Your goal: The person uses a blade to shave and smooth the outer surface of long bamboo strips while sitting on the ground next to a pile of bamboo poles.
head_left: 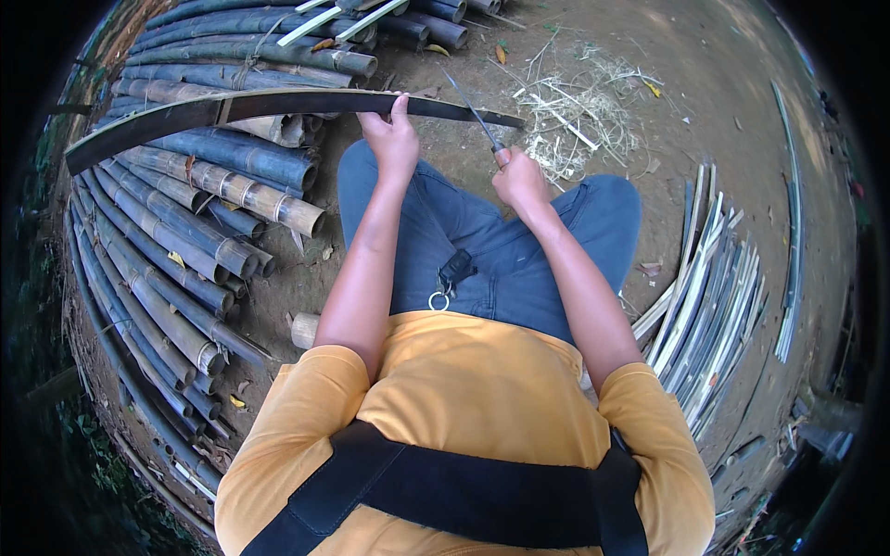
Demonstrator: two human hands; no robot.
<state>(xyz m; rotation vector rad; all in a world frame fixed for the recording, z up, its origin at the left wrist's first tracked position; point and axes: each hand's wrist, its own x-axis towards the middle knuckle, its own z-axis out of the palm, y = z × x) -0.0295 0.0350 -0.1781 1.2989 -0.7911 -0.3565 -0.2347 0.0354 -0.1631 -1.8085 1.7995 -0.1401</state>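
The left hand [391, 139] clamps a long dark bamboo strip [297, 104], stretching far left over stacked poles [250, 193]. The right hand [521, 178] wraps a knife [476, 115], its blade apparently crossing the strip near its right end; dirt ground [718, 111] opens farther right.

Single head view (wide fisheye, edges bowed): looks steeply down, close over shirt [482, 398], toward hands [390, 145].

LEFT: bamboo poles [250, 193] lie piled on ground [732, 102] | FRONT: slat [297, 103] in left hand [391, 144], its left part over poles; knife [483, 124] in right hand [519, 178], crossing slat's right part | AHEAD-RIGHT: shavings [577, 120] | RIGHT: split strips [709, 296]; beyond, outer strips [794, 213]
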